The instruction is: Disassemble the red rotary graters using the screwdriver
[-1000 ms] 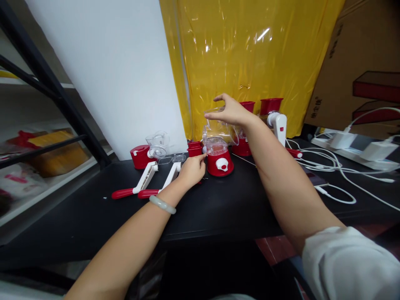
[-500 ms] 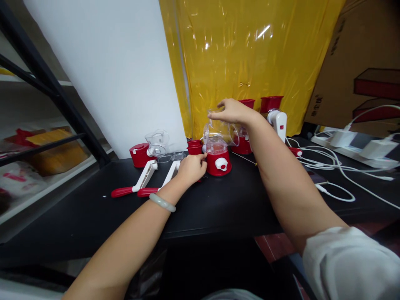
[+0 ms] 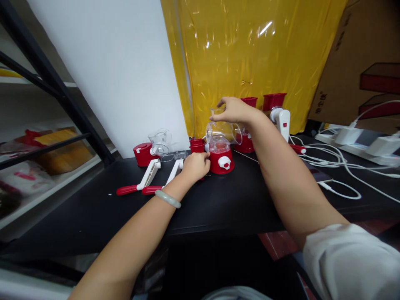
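Note:
A red drum-grater base (image 3: 221,161) with a white knob on its front stands on the black table. My left hand (image 3: 196,166) is closed at the base's left side, thumb and finger against it; its other fingertips are hidden. Above the base is a clear plastic grater housing (image 3: 215,132), with its round opening facing right. My right hand (image 3: 234,110) pinches the upright chute at its top. The housing's lower edge meets or overlaps the base's clear top; I cannot tell whether they are joined. Small red plastic parts (image 3: 196,145) sit behind my left hand.
Left stands another red base (image 3: 144,154) with a clear housing, near two white cranks with red handles (image 3: 127,190). Behind my right arm are more red graters (image 3: 274,101). White cables (image 3: 336,156), a power strip (image 3: 356,148) and a phone (image 3: 320,175) occupy the right.
The view has shifted slightly, moving everything a little right. The clear housing's chute shows more plainly under my right hand, and the housing sits slightly closer to the base. Both hands keep their holds.

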`<act>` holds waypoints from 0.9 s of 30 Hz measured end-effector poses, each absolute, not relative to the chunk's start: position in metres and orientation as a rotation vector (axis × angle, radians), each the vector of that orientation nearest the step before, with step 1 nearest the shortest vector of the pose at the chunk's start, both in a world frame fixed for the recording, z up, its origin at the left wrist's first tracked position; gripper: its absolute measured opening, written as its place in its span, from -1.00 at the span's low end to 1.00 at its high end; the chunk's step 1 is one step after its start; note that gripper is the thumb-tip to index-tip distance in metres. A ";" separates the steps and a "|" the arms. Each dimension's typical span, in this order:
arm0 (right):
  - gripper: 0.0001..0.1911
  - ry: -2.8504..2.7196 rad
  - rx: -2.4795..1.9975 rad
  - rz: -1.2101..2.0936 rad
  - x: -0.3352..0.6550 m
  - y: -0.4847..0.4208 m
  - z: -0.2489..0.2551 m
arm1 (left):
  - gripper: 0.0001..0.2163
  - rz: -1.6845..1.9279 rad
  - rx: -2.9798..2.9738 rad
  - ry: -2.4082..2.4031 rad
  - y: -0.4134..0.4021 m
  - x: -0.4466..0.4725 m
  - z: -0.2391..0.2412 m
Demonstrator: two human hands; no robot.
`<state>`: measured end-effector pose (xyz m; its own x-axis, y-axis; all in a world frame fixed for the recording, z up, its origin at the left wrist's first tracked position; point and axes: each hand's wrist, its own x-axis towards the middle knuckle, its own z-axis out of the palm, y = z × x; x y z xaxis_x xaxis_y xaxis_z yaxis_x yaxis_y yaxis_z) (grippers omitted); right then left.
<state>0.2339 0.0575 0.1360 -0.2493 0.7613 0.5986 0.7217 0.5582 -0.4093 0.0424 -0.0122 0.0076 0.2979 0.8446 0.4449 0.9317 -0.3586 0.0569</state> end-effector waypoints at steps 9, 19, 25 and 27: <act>-0.31 -2.013 -1.034 0.274 0.245 0.062 0.129 | -0.67 -0.613 -2.360 -1.618 -0.011 0.041 0.005; -0.36 -1.789 -0.752 0.803 0.239 0.081 0.103 | -0.68 -0.650 -2.384 -1.647 -0.012 0.041 0.006; -0.57 -1.682 -0.435 1.111 0.238 0.089 0.094 | -0.68 -0.634 -2.374 -1.646 -0.014 0.042 0.007; -0.58 -1.681 -0.409 1.144 0.238 0.091 0.092 | -0.69 -0.639 -2.371 -1.639 -0.013 0.042 0.007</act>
<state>0.2381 0.0913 0.0921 -0.4249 0.7199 0.5488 -0.2465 0.4913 -0.8354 0.0416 -0.0135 0.0065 0.2962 0.8433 0.4485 0.9244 -0.3712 0.0873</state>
